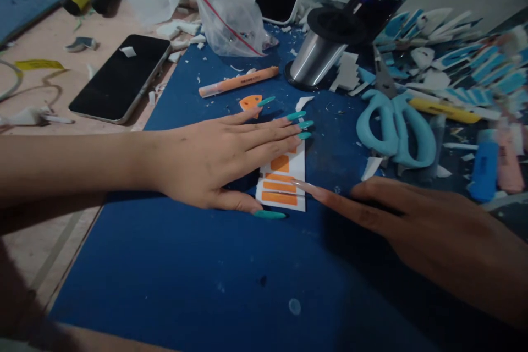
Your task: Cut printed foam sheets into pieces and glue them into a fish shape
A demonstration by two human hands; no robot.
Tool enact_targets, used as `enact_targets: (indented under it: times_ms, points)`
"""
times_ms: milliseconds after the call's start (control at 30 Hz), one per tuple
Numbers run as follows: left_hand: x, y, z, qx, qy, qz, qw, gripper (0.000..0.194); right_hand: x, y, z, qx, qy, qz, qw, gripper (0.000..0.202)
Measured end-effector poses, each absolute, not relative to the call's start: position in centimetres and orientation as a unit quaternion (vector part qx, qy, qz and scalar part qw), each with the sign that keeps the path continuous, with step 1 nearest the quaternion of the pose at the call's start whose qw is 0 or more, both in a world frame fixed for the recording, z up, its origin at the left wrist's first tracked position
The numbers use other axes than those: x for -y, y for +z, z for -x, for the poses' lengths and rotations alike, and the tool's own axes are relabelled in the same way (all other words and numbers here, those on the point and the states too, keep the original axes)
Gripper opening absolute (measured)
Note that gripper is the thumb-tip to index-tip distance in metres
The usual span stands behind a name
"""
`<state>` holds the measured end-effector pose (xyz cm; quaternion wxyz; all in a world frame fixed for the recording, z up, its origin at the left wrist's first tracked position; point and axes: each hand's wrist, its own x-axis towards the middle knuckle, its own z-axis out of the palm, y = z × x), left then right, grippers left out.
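My left hand, with long teal nails, lies flat, palm down and fingers stretched, on a white card bearing orange rectangles. Its fingers cover the card's upper part; the thumb rests at the lower left edge. From the right, the long pale index nail of my right hand touches the card among the orange strips. That hand's index finger is extended and the others look curled, with nothing visible in them. A thin dark line crosses the card near its bottom. Just above my left fingers is an orange cut piece.
Around the blue mat are an orange marker, a black phone, a plastic bag and a metallic spool. Light-blue scissors, a yellow marker and piled scraps lie to the right.
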<state>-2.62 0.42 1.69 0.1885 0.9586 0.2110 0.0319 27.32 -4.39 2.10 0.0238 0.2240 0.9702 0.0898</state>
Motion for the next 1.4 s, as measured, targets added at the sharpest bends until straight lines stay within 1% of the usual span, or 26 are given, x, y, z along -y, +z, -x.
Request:
enact_targets:
  times_ms: [133, 400, 533, 667, 1000, 1400]
  points:
    - [-0.40, 1.69, 2.61, -0.212, 0.038, -0.958, 0.189, 0.078, 4.43, 1.97, -27.31, -0.970, 0.087, -0.227, 0.026, 0.074]
    - [-0.43, 1.57, 2.63, -0.198, 0.057, -0.962, 0.181, 0.078, 4.41, 2.16, -27.09, -0.968, 0.075, -0.239, 0.031, 0.079]
    - [-0.45, 1.62, 2.61, -0.204, 0.074, -0.955, 0.201, 0.075, 4.45, 2.24, -27.01, -0.970, 0.065, -0.236, 0.002, 0.073]
    - [-0.45, 1.75, 2.56, -0.214, 0.059, -0.952, 0.210, 0.075, 4.44, 2.19, -26.98, -0.970, 0.062, -0.237, -0.008, 0.072]
    - [-0.52, 1.87, 2.45, -0.222, 0.037, -0.949, 0.219, 0.076, 4.69, 2.33, -26.96, -0.968, 0.037, -0.246, 0.021, 0.078]
    - [-0.58, 1.79, 2.44, -0.220, 0.052, -0.946, 0.230, 0.072, 4.55, 2.35, -26.82, -0.968, 0.035, -0.248, 0.028, 0.072]
